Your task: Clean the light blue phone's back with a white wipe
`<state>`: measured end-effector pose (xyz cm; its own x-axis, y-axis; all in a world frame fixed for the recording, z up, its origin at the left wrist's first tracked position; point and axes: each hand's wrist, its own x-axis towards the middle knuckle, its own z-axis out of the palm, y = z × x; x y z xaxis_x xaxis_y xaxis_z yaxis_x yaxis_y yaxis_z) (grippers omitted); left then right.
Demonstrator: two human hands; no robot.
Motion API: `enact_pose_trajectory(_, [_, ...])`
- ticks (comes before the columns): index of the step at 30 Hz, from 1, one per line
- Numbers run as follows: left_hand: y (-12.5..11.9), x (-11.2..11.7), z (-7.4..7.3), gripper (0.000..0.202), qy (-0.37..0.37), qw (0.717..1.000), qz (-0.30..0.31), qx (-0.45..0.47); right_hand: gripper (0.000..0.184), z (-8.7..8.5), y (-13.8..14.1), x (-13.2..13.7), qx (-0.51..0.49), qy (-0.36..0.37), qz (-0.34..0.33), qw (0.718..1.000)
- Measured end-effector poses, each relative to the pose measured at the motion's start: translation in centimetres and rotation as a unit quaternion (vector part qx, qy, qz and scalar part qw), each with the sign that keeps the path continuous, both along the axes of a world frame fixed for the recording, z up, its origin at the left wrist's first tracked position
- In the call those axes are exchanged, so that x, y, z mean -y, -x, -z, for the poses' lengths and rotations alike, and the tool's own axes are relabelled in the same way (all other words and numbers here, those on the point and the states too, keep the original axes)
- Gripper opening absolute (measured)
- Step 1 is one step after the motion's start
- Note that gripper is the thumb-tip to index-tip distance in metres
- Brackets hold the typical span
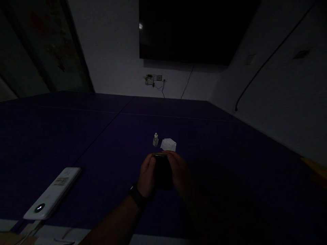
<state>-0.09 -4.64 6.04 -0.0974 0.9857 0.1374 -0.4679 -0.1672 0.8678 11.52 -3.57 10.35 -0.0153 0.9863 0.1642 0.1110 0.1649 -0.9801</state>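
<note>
The room is very dark. Both my hands hold a flat black phone-like slab [161, 168] over the dark blue table [102, 143]. My left hand [146, 176] grips its left edge, thumb lying on top, with a dark band on the wrist. My right hand [180, 172] wraps the right edge, fingers curled over the far end. Just beyond the slab stand a small white dropper bottle [155, 140] and a crumpled white wipe [168, 144], both apart from my hands.
A long white device [53, 194] with a small lit button lies at the near left table edge. A black screen [194, 30] hangs on the far wall above wall sockets [155, 79] with cables. A framed picture [48, 44] leans at left.
</note>
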Motion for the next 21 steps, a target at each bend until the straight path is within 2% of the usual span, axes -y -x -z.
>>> enact_pose_trajectory(6, [-0.2, 0.4, 0.3, 0.048, -0.004, 1.000, 0.006, -0.005, 0.039, 0.3, 0.2, -0.1, 0.003, -0.006, 0.009, 1.000])
enact_pose_trajectory(9, [-0.2, 0.4, 0.4, 0.047, -0.003, 1.000, -0.002, -0.011, 0.042, 0.5, 0.0, -0.2, -0.015, 0.012, -0.008, 1.000])
enact_pose_trajectory(15, [-0.5, 0.2, 0.7, 0.043, 0.019, 0.999, -0.037, 0.017, 0.059, 0.8, -0.5, -0.3, -0.082, 0.050, -0.048, 0.994])
enact_pose_trajectory(18, [-0.4, 0.4, 0.6, 0.046, 0.017, 0.999, -0.040, 0.024, 0.056, 1.1, -0.4, -0.1, -0.085, 0.046, -0.067, 0.993])
enact_pose_trajectory(21, [-0.2, 0.5, 0.5, 0.052, 0.020, 0.999, -0.033, 0.023, 0.052, 1.3, -0.1, 0.1, -0.068, 0.036, -0.046, 0.996])
